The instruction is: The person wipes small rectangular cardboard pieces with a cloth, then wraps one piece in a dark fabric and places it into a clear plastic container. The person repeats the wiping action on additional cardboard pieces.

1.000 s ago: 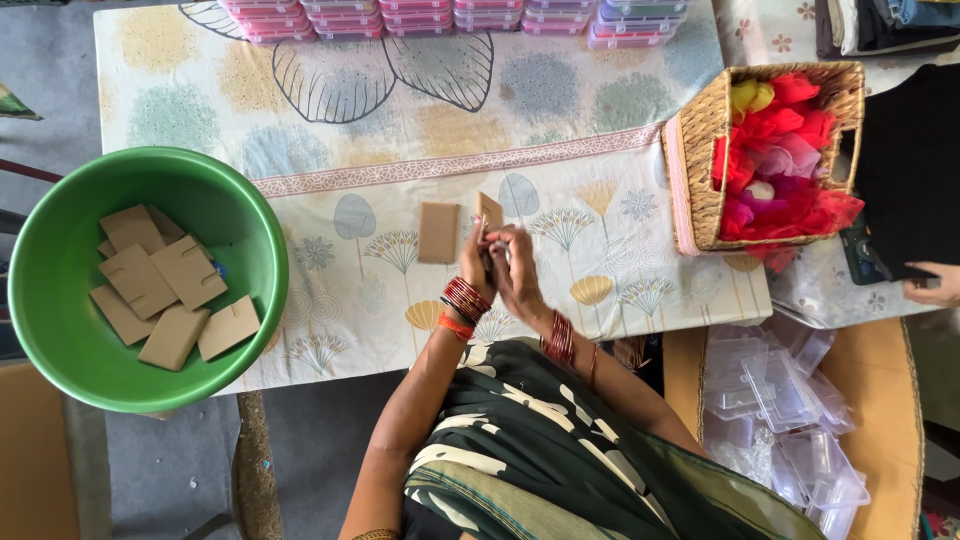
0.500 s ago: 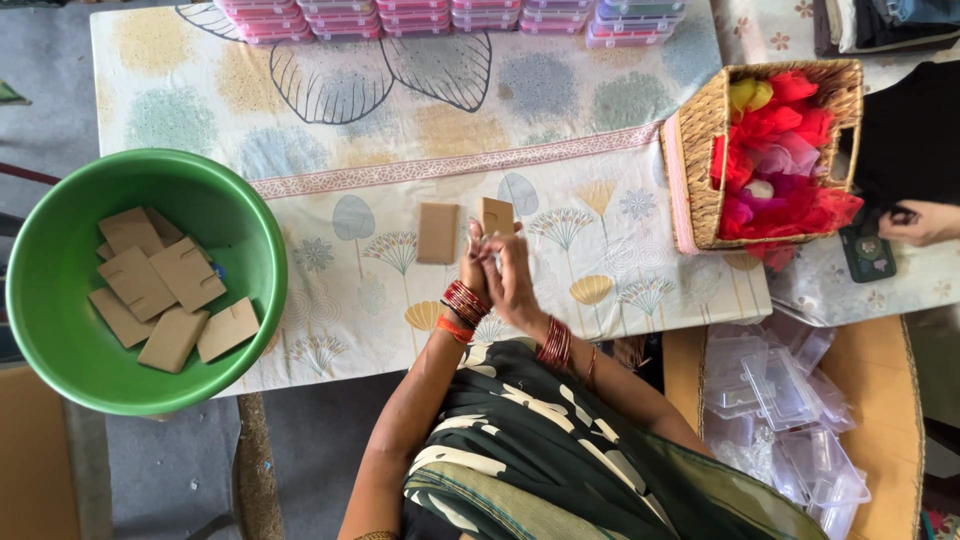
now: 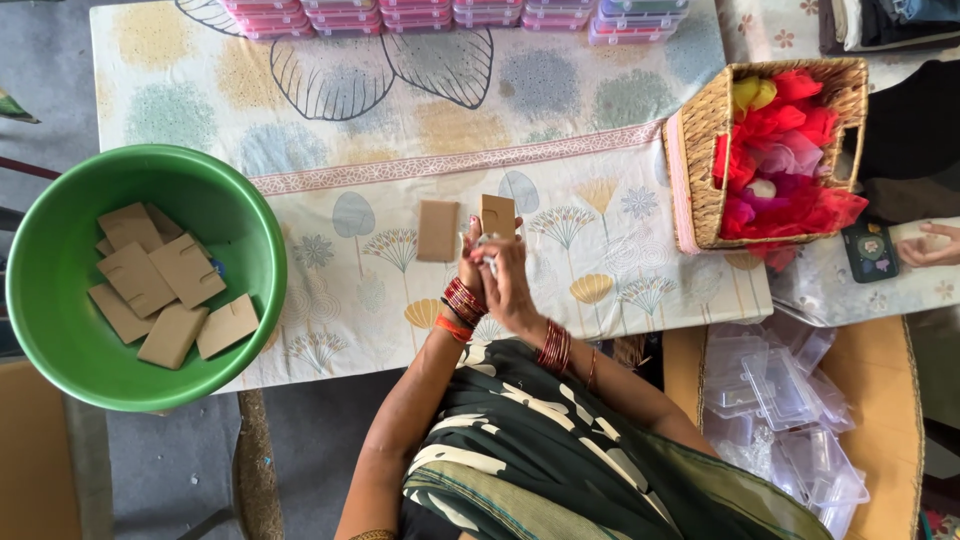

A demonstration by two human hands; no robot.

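Observation:
My left hand [image 3: 468,265] and my right hand [image 3: 512,285] are pressed together over the floral tablecloth [image 3: 380,110], just in front of my body. Between their fingertips they hold a small brown card [image 3: 497,213] upright. Something small and pale shows between the fingers below the card; I cannot tell what it is. A second brown card [image 3: 437,230] lies flat on the cloth just left of my hands. Red bangles circle both wrists.
A green bowl [image 3: 60,250] at the left edge holds several brown cards. A wicker basket [image 3: 700,180] of red and pink cloth flowers stands at the right. Another person's hand [image 3: 930,245] rests beside a dark phone [image 3: 868,250]. Clear plastic boxes [image 3: 780,390] lie lower right; stacked pink boxes [image 3: 420,15] line the far edge.
My hands stay in place, working on the held card, which now stands a little more upright. The other person's hand at the right has moved off the phone, further right.

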